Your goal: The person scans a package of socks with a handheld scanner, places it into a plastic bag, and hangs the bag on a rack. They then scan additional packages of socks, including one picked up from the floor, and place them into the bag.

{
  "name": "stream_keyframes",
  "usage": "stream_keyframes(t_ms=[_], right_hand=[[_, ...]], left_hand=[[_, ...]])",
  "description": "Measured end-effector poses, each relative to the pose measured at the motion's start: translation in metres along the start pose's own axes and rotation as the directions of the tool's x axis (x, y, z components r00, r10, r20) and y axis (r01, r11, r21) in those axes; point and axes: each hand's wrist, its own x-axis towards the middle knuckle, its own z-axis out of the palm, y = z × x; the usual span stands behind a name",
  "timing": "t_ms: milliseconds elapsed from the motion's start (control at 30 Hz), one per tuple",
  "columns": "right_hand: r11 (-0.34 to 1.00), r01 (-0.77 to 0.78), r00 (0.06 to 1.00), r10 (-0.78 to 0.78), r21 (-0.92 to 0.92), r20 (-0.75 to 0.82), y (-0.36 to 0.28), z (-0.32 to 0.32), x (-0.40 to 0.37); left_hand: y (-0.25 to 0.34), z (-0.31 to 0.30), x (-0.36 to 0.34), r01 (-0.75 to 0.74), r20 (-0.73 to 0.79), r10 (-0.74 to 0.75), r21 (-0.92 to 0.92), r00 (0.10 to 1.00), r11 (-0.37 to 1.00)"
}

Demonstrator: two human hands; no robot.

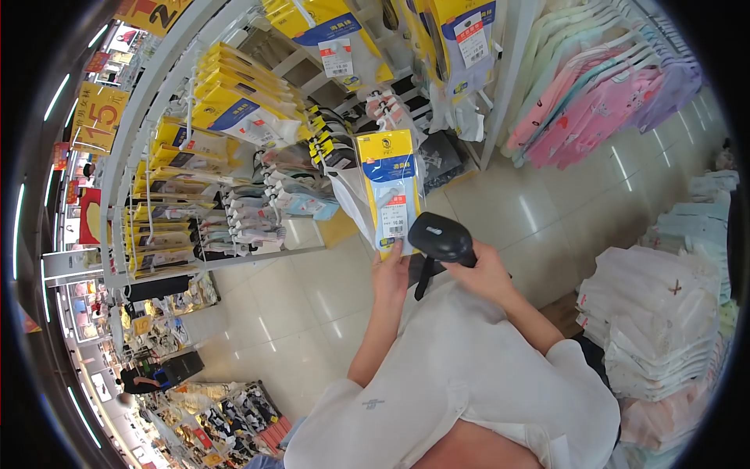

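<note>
My left hand (391,270) grips the lower end of a yellow and blue sock package (388,173), held upright in front of me. A white price label with a red top and a barcode sits on its clear lower half. In my right hand (486,273) is a black handheld barcode scanner (441,237), its head close beside the package's lower right edge. My right fingers wrap round its handle, which is mostly hidden. A black strap (424,279) dangles under the scanner.
Racks of yellow sock packages (250,102) stand in front and to the left, with small hanging socks (297,191) lower down. Pink and purple clothes (594,94) hang at the upper right. Folded pale garments (652,313) are stacked at my right. Another person (141,381) is far left.
</note>
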Motion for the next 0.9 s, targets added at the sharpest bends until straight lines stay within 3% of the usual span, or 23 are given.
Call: stream_keyframes(t_ms=[100,200,300,367,400,467,533,600,800,900], right_hand=[[0.997,-0.046,0.984,0.056,0.058,-0.169,0.023,-0.010,0.003],[0.991,-0.115,0.952,0.090,-0.067,-0.292,0.020,-0.030,0.008],[0.975,-0.101,0.934,0.024,-0.198,-0.356,0.040,-0.045,0.017],[0.912,-0.153,0.929,0.001,-0.381,-0.370,0.091,-0.060,0.031],[0.874,-0.255,0.926,0.099,-0.413,-0.364,0.126,-0.067,0.036],[0.757,-0.449,0.883,0.295,-0.475,-0.365,0.196,-0.079,0.039],[0.579,-0.443,0.895,0.330,-0.684,-0.301,0.255,-0.086,0.032],[0.431,-0.438,0.806,0.577,-0.789,-0.132,0.285,-0.089,0.025],[0.397,-0.552,0.729,0.656,-0.733,-0.194,0.277,-0.080,0.006],[0.285,-0.385,0.803,0.573,-0.878,-0.166,0.228,-0.067,0.015]], left_hand=[[0.003,-0.010,0.005,-0.028,0.024,0.027,0.030,0.999,0.999],[0.005,-0.018,0.004,-0.079,0.044,0.076,0.068,0.996,0.995],[0.014,-0.017,-0.007,0.134,0.049,-0.127,-0.185,0.991,0.974],[0.000,-0.063,0.003,0.369,0.344,-0.232,-0.414,0.910,0.832],[-0.005,-0.077,0.010,0.494,0.490,-0.245,-0.480,0.836,0.725],[0.001,-0.059,0.002,0.616,0.594,-0.277,-0.500,0.756,0.609],[-0.001,-0.048,0.000,0.677,0.633,-0.291,-0.534,0.717,0.507],[-0.002,-0.048,-0.003,0.686,0.609,-0.325,-0.589,0.724,0.427],[0.004,-0.037,0.003,0.779,0.750,-0.238,-0.540,0.617,0.320],[0.004,-0.022,-0.002,0.797,0.793,-0.139,-0.553,0.593,0.241]])
